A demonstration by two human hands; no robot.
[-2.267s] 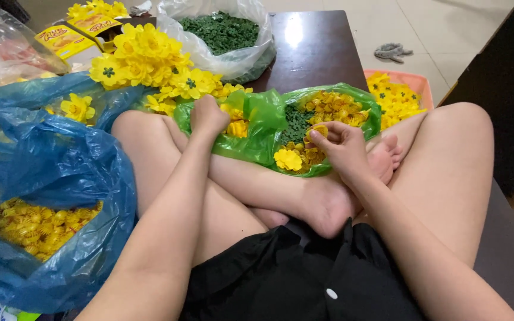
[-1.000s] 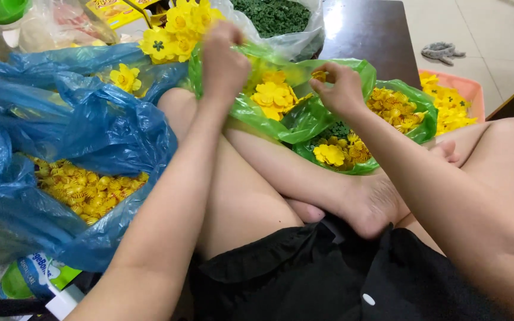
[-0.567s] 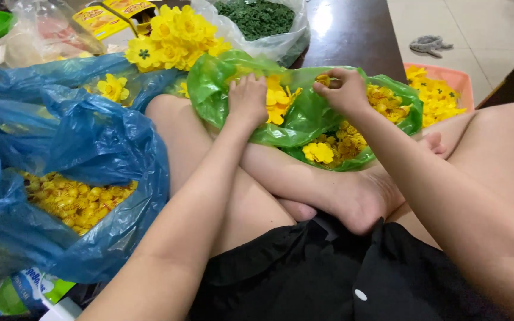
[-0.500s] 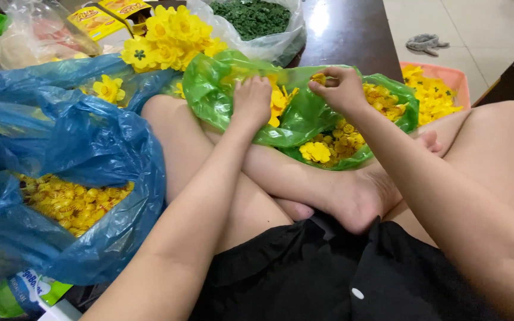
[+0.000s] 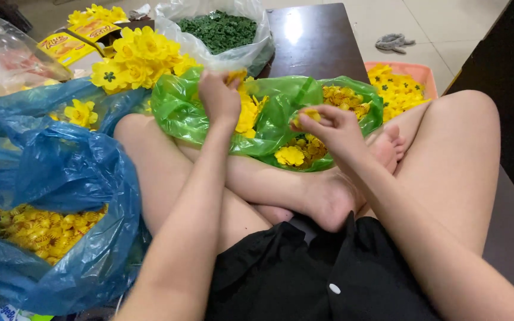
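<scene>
I sit cross-legged with a green plastic bag (image 5: 179, 113) of yellow artificial flower pieces resting against my legs. My left hand (image 5: 218, 98) is closed at the bag's upper edge, pinching a yellow flower piece (image 5: 233, 75). My right hand (image 5: 328, 128) hovers over the bag's right half, its fingertips closed on a small yellow flower piece (image 5: 309, 113). Loose yellow flower heads (image 5: 290, 156) lie in the bag below it.
A big blue bag (image 5: 72, 172) with yellow flower centres (image 5: 43, 226) sits at my left. Finished yellow flowers (image 5: 141, 56) pile behind it. A clear bag of green pieces (image 5: 218, 30), a dark table (image 5: 316, 41) and a pink tray (image 5: 414, 71) of flowers lie beyond.
Both hands have lifted out of the green bag, each pinching a yellow piece, and the right hand has drawn back toward me. The view has shifted slightly.
</scene>
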